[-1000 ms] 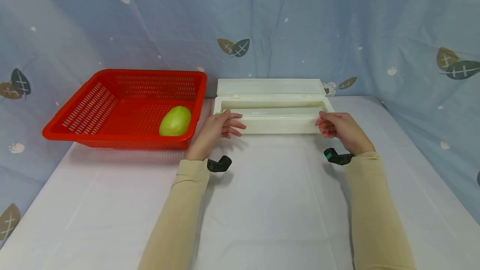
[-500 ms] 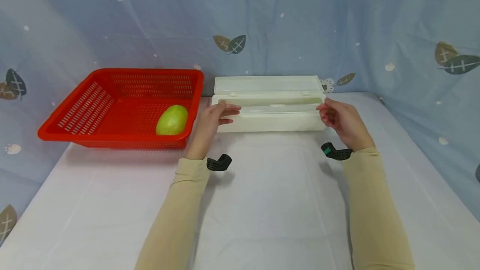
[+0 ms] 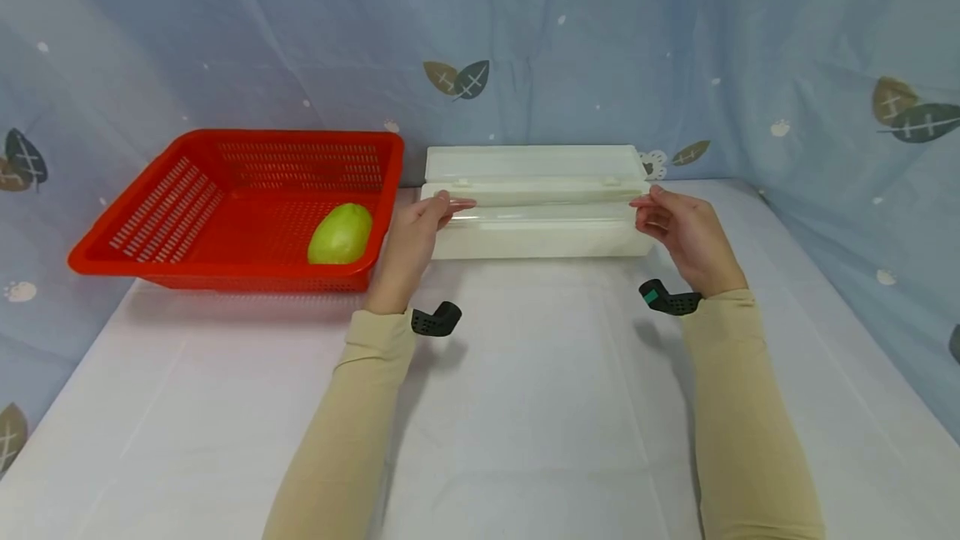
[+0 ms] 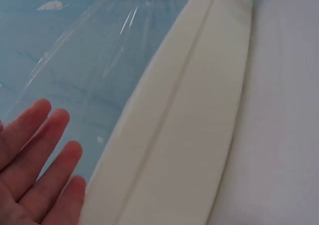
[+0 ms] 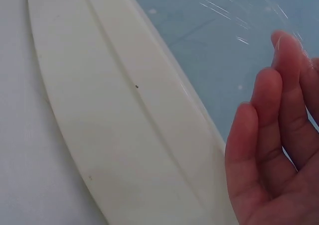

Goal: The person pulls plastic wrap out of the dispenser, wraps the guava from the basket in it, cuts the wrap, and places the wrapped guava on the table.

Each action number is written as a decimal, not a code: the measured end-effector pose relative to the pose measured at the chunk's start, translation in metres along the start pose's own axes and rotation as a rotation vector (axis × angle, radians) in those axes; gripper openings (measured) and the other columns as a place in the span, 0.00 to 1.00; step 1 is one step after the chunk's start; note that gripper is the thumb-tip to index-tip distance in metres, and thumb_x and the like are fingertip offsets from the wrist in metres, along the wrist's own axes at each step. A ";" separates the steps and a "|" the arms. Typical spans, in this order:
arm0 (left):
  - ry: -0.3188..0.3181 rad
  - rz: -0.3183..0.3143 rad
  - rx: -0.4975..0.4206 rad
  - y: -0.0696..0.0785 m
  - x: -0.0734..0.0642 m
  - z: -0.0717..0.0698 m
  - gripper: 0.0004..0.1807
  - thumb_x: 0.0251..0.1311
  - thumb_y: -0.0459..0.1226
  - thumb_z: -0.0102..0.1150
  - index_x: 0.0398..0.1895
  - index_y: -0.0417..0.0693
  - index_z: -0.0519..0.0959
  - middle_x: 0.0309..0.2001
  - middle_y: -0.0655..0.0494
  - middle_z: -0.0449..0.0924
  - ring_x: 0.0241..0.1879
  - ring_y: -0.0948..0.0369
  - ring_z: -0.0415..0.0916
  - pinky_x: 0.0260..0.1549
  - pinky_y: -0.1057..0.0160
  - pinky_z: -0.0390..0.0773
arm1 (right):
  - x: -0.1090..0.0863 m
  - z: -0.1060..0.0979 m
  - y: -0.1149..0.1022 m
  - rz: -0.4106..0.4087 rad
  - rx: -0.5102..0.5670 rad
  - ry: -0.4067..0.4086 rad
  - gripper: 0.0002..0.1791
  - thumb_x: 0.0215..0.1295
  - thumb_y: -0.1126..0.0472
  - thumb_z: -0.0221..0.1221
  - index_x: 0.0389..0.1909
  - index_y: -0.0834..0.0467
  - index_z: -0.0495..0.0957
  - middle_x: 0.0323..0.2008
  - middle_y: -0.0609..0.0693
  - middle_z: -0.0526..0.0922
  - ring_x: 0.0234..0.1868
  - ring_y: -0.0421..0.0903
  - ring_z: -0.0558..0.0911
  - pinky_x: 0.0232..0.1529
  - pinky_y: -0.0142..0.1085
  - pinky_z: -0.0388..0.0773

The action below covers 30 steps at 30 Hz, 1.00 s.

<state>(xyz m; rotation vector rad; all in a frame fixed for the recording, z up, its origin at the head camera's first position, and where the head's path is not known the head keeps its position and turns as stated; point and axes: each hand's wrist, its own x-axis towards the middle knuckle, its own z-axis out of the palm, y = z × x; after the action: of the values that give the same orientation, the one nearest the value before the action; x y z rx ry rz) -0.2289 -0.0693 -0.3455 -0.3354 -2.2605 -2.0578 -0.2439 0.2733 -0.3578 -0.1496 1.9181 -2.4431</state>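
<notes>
A white cling film dispenser box [image 3: 543, 242] lies lengthwise at the back of the table, its lid [image 3: 528, 162] tipped back. Clear cling film [image 4: 124, 31] stretches up from it between the two hands, glinting in both wrist views. At the box's left end my left hand [image 3: 408, 252] pinches one side of the film's edge; the other fingers [image 4: 47, 170] are fairly straight and spread. My right hand [image 3: 695, 242] pinches the opposite side at the right end, with fingers [image 5: 266, 93] bent. The roll inside the box cannot be made out.
Left of the box stands a red plastic basket [image 3: 258, 271] with a green, guava-like fruit [image 3: 341, 234] in it. A white cloth covers the table [image 3: 540, 407]. Behind hangs a blue patterned curtain [image 3: 360, 40].
Both hands have risen, drawing the film's edge up above the box. The view has shifted slightly. Basket and fruit stay in place.
</notes>
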 end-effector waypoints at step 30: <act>-0.019 0.043 0.039 0.036 -0.008 0.003 0.21 0.66 0.42 0.41 0.41 0.34 0.78 0.41 0.45 0.79 0.43 0.51 0.74 0.48 0.57 0.70 | -0.003 0.007 -0.012 -0.211 0.082 0.084 0.17 0.62 0.59 0.54 0.31 0.74 0.76 0.17 0.53 0.67 0.17 0.44 0.57 0.17 0.31 0.52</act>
<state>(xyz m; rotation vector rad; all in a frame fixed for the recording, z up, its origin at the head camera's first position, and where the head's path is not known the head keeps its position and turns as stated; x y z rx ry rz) -0.2136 -0.0647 -0.3124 -0.3984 -2.2802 -1.9954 -0.2398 0.2692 -0.3444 -0.2634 1.9217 -2.6982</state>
